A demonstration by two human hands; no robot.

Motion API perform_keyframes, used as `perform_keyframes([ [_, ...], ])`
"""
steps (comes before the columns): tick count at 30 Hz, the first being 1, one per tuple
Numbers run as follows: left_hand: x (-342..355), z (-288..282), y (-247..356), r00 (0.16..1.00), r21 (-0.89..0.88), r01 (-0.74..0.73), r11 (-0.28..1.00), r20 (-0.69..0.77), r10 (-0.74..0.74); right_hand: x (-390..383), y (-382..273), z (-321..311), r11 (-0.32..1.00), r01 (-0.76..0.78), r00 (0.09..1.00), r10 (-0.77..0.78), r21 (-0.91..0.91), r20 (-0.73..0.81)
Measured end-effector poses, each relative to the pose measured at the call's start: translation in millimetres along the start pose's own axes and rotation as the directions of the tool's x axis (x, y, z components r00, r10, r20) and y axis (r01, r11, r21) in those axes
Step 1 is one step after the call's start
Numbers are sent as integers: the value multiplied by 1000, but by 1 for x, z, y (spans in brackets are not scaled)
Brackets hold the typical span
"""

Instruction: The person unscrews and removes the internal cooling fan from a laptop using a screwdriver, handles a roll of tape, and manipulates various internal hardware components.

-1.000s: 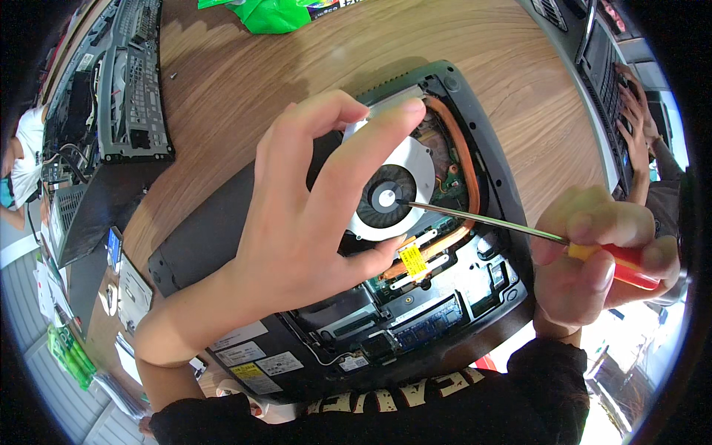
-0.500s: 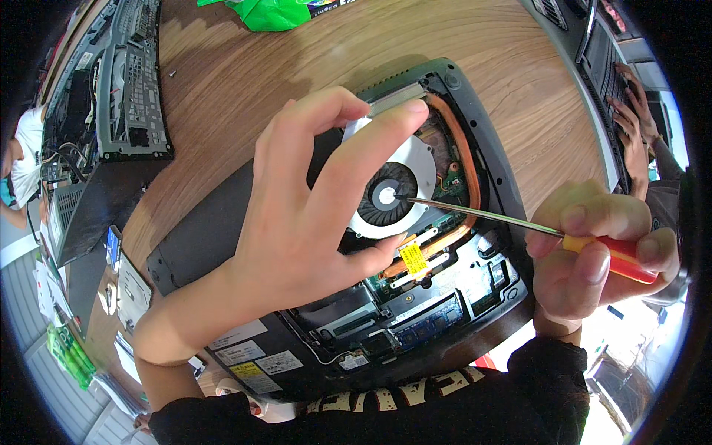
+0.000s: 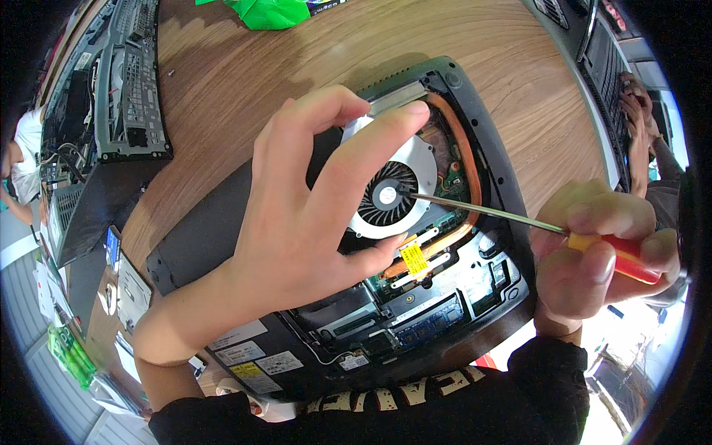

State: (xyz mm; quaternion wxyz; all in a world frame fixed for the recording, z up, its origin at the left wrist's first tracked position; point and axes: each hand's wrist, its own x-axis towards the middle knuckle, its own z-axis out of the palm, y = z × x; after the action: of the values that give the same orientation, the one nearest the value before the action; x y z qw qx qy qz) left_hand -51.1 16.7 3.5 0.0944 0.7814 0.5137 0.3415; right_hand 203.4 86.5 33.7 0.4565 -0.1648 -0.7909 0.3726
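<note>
An opened laptop base lies underside up, its inner parts bare on the right. My left hand arches over the silver cooling fan, thumb at its lower rim and fingers at its upper side, gripping the housing. My right hand is closed round the red and yellow handle of a screwdriver. The shaft runs leftward over the fan, its dark tip at the blades beside the pale hub. A copper heat pipe curves round the fan's right side. Part of the housing is hidden under my left hand.
On the wooden table, a dismantled computer case stands at the left. Green plastic packaging lies at the far edge. Another person's hands rest at a laptop keyboard on the right.
The screwdriver and my right hand have shifted slightly right. The fan blades show brighter and more distinct, and the hub's mark looks turned. My left hand has stayed put. The other person's hands have moved.
</note>
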Motion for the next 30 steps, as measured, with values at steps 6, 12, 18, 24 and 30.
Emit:
perform_keyframes([
  [6,1,0,1,1000,-8,-4,1000,2,4,2,6,-11,997,32,999,-33,-68,-13],
  [12,2,-1,10,998,-55,33,998,64,-30,6,-11,-7,992,-40,999,42,-118,12],
  [18,2,0,3,999,-29,28,999,27,-28,5,-7,-9,998,-3,1000,3,70,-11],
  [24,4,2,4,1000,-41,7,999,6,-6,3,-4,-4,998,52,998,-52,20,-25],
  [30,0,1,3,999,-34,36,999,5,-35,9,-7,3,980,-61,997,67,188,-26],
])
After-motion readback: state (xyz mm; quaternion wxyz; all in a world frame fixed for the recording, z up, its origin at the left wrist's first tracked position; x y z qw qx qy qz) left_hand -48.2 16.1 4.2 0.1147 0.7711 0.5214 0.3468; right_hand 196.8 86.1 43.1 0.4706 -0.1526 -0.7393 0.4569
